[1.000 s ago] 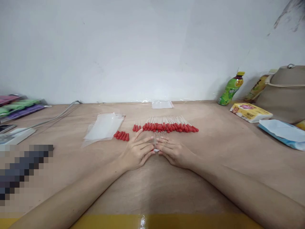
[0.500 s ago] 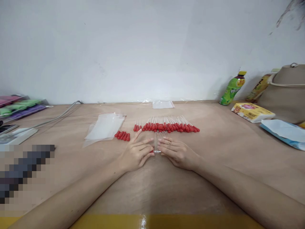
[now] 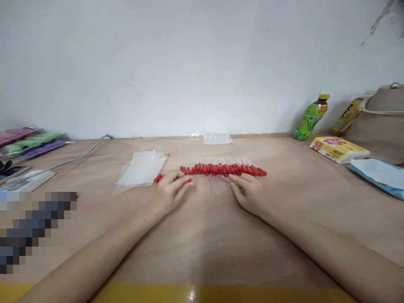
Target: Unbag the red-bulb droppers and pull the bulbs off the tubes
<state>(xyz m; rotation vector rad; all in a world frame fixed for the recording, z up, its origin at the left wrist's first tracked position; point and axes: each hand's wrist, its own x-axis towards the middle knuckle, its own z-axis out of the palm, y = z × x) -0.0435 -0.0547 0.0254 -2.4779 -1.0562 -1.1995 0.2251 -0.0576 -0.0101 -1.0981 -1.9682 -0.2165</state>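
My left hand [image 3: 170,191] is closed, with a small red rubber bulb [image 3: 189,180] between thumb and fingertips. Beneath and beside that hand, other loose red bulbs [image 3: 158,178] lie partly hidden. My right hand [image 3: 249,191] pinches the end of a thin clear glass tube [image 3: 226,179]. Several bare glass tubes [image 3: 217,191] lie on the table between the hands. Just beyond them is a long row of glass droppers [image 3: 217,168], their red bulbs toward me and their tips pointing at the wall.
Clear zip bags [image 3: 142,168] lie stacked at left of the row, and another bag [image 3: 217,139] is by the wall. To the right stand a green bottle [image 3: 312,118], a yellow tissue pack [image 3: 339,149] and a beige bag [image 3: 378,130]. A grey cable [image 3: 78,158] runs at left.
My hands have moved apart from the middle, the left toward the loose red bulbs and the right outward beside the glass tubes. The tube between them has left that spot.
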